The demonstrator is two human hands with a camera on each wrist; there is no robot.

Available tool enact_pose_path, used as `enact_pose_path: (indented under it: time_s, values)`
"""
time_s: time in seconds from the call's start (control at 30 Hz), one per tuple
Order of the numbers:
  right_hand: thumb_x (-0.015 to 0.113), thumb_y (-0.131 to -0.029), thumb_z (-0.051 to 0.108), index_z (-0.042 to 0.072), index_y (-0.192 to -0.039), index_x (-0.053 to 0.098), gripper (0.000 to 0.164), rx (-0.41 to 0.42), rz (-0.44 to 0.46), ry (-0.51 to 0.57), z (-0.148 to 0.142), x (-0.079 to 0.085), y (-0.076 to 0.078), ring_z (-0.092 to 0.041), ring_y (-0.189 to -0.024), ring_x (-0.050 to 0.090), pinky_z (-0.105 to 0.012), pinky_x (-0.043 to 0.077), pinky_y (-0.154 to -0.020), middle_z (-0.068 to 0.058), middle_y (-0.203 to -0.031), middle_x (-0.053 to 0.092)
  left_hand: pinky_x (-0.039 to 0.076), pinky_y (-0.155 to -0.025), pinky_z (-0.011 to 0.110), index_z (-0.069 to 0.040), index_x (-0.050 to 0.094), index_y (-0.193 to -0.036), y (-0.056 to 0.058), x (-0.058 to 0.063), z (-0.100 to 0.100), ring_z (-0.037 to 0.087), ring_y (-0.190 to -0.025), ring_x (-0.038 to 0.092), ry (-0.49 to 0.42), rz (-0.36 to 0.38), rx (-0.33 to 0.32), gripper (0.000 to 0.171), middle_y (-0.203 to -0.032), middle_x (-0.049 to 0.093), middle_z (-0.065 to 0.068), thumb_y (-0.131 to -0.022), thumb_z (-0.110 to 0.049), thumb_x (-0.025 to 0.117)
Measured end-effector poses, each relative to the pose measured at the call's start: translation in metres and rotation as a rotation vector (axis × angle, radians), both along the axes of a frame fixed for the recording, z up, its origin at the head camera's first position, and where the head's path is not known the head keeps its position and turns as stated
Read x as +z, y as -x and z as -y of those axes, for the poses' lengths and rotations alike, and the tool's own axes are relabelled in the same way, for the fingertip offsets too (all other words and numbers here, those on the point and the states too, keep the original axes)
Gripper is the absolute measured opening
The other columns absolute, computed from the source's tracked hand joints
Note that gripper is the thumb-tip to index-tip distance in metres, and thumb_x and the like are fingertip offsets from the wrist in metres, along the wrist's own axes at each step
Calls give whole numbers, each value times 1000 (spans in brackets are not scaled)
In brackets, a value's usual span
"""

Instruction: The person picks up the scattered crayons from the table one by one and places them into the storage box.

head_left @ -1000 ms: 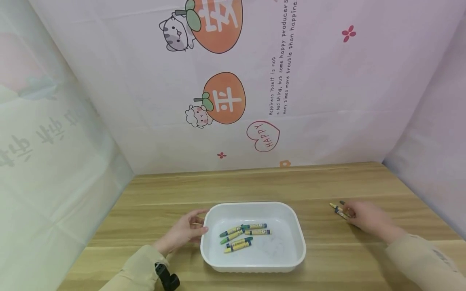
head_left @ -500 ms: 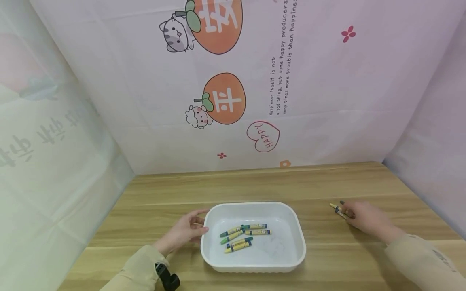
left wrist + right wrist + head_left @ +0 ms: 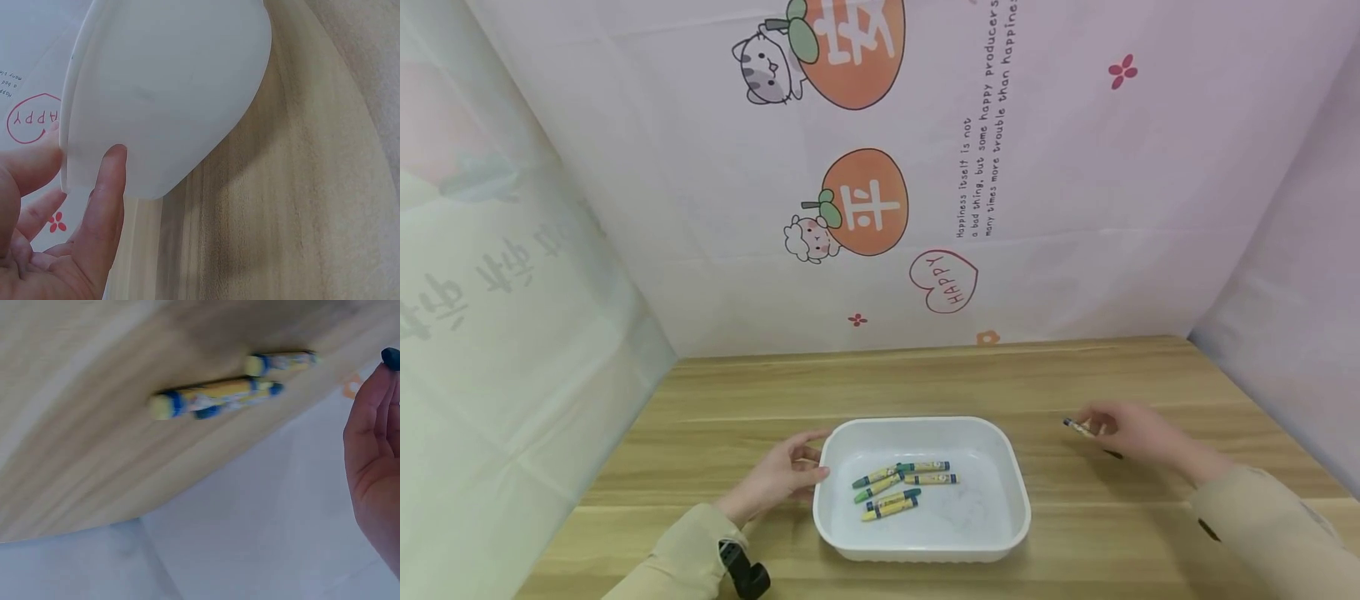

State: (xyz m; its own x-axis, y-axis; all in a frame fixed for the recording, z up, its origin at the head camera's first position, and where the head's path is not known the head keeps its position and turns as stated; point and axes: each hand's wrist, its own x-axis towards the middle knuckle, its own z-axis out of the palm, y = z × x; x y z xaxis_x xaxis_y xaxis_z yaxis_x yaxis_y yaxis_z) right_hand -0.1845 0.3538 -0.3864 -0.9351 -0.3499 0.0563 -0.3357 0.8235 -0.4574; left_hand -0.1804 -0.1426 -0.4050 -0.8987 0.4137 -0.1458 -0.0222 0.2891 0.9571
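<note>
Beside the white plastic tray point(image 3: 917, 546) my left hand point(image 3: 775, 477) touches its left wall and corner; in the left wrist view, fingers point(image 3: 109, 181) rest against the outer wall and rim. Inside the tray lie several crayons point(image 3: 891, 507) in yellow wrappers with dark blue bands, their tips green or yellow. To the tray's right, my right hand point(image 3: 1131, 433) pinches a crayon point(image 3: 1077, 427), its dark blue end pointing left. Only that dark end point(image 3: 391, 359) shows at the fingertips in the right wrist view. More crayons point(image 3: 206, 397) lie on the table, blurred there; my hand mostly hides them from the head view.
The tray stands on a wood-grain table point(image 3: 760, 392) near its front. White printed cloth point(image 3: 1045, 283) hangs behind the table, with plain cloth at both sides. A black strap piece point(image 3: 745, 573) hangs at the left sleeve.
My right hand has risen slightly and shifted left, with a crayon now between its fingers and its dark end sticking out. The left hand and the tray have stayed in place.
</note>
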Motion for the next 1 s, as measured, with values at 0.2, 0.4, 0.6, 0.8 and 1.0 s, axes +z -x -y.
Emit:
enact_pose_path:
  time_s: [0.2, 0.4, 0.6, 0.8, 1.0]
  values:
    - [64, -85, 8, 5, -108, 64, 23, 72, 56, 31, 37, 30, 4, -11, -79, 58, -22, 51, -59, -2, -90, 64, 62, -73, 41, 0, 34, -143, 0, 1, -1, 20, -88, 63, 16, -5, 9, 62, -111, 54, 24, -89, -4, 63]
    - [66, -84, 8, 12, -104, 67, 20, 207, 63, -5, 82, 52, 7, -7, -77, 58, -19, 51, -56, 4, -86, 63, 62, -73, 41, 0, 34, -143, 0, 0, -1, 21, -88, 63, 18, -11, 10, 63, -111, 54, 24, -88, -4, 64]
    - [68, -84, 7, 15, -100, 67, 18, 309, 114, -58, 129, 62, 3, -4, -72, 54, -17, 51, -55, 9, -81, 61, 62, -73, 40, 0, 35, -143, -1, 0, -1, 19, -88, 63, 26, -13, 17, 63, -111, 54, 23, -88, -6, 65]
    - [70, -83, 6, 19, -97, 69, 19, 343, 183, -171, 163, 55, -1, -6, -72, 52, -18, 49, -59, 10, -80, 59, 62, -73, 40, 0, 35, -142, -1, 1, -1, 19, -88, 63, 31, -16, 20, 63, -111, 54, 23, -88, -5, 65]
    - [69, -80, 0, 16, -92, 70, 21, 392, 201, -265, 185, 43, -4, -6, -73, 51, -19, 48, -64, 7, -79, 62, 62, -73, 40, 1, 34, -143, -3, 2, -1, 19, -87, 63, 33, -20, 19, 63, -111, 54, 24, -88, -5, 65]
